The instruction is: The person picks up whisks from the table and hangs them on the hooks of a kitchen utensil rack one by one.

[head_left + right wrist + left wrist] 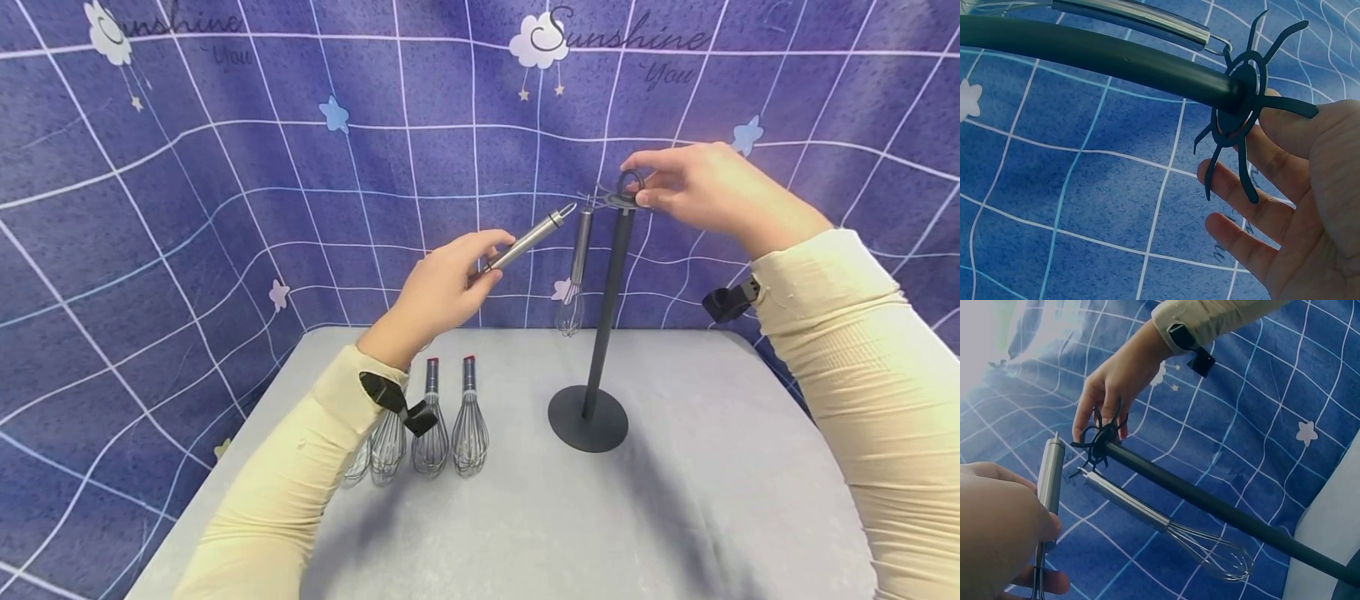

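In the head view my left hand (450, 279) grips a steel whisk (528, 239) by its handle, the small hanging loop pointing up and right toward the stand's hooks. Its wires are mostly hidden in the left wrist view. My right hand (708, 187) pinches the top of a black utensil stand (611, 308), thumb and fingers at its ring. Curved hooks (1288, 106) spread from the top in the right wrist view. From one hook hangs another steel whisk (1141, 503), wire end down, beside the post. The held whisk's loop is apart from it, slightly left.
Several whisks (470, 429) with red-tipped handles lie in a row on the grey table (517, 517), partly behind my left wrist. The stand's round base (570, 417) rests on the table, right of them. A blue gridded cloth (442, 167) hangs behind.
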### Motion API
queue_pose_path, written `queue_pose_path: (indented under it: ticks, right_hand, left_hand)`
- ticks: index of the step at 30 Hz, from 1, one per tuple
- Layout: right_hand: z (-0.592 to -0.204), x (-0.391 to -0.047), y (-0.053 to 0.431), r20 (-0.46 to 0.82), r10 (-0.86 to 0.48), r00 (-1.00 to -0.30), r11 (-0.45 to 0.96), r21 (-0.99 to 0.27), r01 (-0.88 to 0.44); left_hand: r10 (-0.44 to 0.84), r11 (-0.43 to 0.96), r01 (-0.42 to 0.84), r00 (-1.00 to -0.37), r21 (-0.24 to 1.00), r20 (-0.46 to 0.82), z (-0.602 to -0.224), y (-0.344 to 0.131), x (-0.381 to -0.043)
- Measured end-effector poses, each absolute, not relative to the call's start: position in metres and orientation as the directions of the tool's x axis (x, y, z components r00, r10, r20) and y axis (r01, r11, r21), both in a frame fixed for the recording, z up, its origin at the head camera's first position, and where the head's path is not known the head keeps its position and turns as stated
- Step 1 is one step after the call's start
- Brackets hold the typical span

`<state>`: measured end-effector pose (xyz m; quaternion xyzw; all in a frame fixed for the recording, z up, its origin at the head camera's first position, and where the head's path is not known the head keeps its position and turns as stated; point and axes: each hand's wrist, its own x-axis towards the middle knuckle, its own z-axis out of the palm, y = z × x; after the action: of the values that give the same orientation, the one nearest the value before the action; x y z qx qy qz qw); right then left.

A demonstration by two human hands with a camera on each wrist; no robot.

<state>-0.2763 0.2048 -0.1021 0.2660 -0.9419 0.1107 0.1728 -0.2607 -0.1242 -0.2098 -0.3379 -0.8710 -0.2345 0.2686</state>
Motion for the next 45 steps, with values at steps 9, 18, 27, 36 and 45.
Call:
queue_pose_path:
  ticks: [9, 18, 27, 36, 45]
  right_hand:
    - [-0.102, -0.276, 0.205, 0.390, -0.457, -0.800, 0.836, -0.117, -0.535]
    - [-0.102, -0.275, 0.204, 0.387, -0.459, -0.800, 0.837, -0.114, -0.536]
    - [-0.102, -0.276, 0.203, 0.387, -0.455, -0.802, 0.841, -0.107, -0.530]
    - [-0.104, -0.276, 0.203, 0.393, -0.458, -0.798, 0.837, -0.112, -0.536]
    - [-0.103, -0.275, 0.203, 0.395, -0.463, -0.793, 0.832, -0.114, -0.542]
  left_hand:
    - [0.468, 0.659, 0.711, -0.643, 0.247, 0.606, -0.207, -0.118, -0.262]
    - [0.466, 0.641, 0.725, -0.629, 0.253, 0.622, -0.210, -0.114, -0.266]
    - [0.468, 0.632, 0.724, -0.640, 0.275, 0.610, -0.213, -0.107, -0.266]
    - [0.465, 0.628, 0.720, -0.651, 0.295, 0.600, -0.214, -0.104, -0.267]
    - [0.458, 0.626, 0.715, -0.661, 0.313, 0.595, -0.214, -0.102, -0.266]
